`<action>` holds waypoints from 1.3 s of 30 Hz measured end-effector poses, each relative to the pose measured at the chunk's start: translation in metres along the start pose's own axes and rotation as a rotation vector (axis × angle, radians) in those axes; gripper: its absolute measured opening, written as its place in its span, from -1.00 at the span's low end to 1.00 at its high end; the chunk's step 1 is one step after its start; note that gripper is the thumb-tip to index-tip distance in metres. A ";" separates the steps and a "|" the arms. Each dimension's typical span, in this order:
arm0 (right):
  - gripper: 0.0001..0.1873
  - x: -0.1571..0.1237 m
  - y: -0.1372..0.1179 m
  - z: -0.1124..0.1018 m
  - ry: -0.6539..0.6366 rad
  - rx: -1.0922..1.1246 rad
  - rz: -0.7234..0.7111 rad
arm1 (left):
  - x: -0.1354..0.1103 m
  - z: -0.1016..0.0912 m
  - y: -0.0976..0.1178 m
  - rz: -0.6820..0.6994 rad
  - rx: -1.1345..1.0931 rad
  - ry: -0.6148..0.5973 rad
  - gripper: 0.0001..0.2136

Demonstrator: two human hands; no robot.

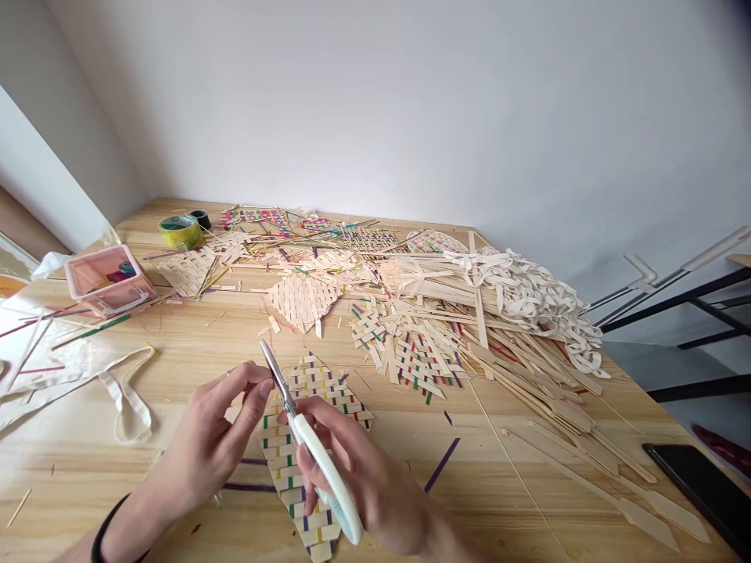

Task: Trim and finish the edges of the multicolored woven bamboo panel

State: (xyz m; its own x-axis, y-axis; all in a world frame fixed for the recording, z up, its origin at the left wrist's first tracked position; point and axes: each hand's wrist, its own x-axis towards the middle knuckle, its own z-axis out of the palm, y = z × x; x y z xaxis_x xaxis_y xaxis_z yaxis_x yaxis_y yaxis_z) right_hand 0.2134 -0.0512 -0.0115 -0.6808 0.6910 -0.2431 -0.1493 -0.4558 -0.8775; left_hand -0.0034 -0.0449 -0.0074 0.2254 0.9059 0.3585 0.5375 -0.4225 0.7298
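Observation:
My right hand (357,469) is closed round the white and pale-blue handles of a pair of scissors (320,453), whose metal blades point up and away from me. My left hand (228,430) is pinched, thumb against forefinger, right beside the blades; whatever is between the fingertips is too small or hidden to make out. Beneath both hands lies a woven bamboo-strip piece (287,461) with green, yellow, purple and red strips through it. The hands cover part of its middle.
A pink plastic box (109,281) with thread spools and a yellow tape roll (181,231) stand at the left. Loose strips and woven pieces (305,301) spread across the back. White ribbon (522,297) is heaped at the right, and a black phone (704,493) lies near the right edge.

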 end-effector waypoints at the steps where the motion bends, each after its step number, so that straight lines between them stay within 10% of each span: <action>1: -0.51 0.000 0.000 0.000 0.000 -0.004 0.001 | 0.000 0.000 0.000 0.001 0.001 0.002 -0.82; 31: -0.54 0.002 0.002 0.000 -0.008 0.002 -0.014 | -0.002 -0.001 -0.002 -0.061 0.004 -0.012 -0.83; 39: -0.51 -0.004 -0.019 -0.041 0.345 -0.164 -0.183 | -0.002 -0.002 -0.005 -0.099 -0.021 0.029 -0.80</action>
State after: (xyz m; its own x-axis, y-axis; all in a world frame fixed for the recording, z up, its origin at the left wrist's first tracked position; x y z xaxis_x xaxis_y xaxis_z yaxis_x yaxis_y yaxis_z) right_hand 0.2480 -0.0223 -0.0107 -0.3694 0.9123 -0.1767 -0.1107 -0.2320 -0.9664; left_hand -0.0079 -0.0445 -0.0110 0.1480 0.9423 0.3002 0.5387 -0.3314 0.7746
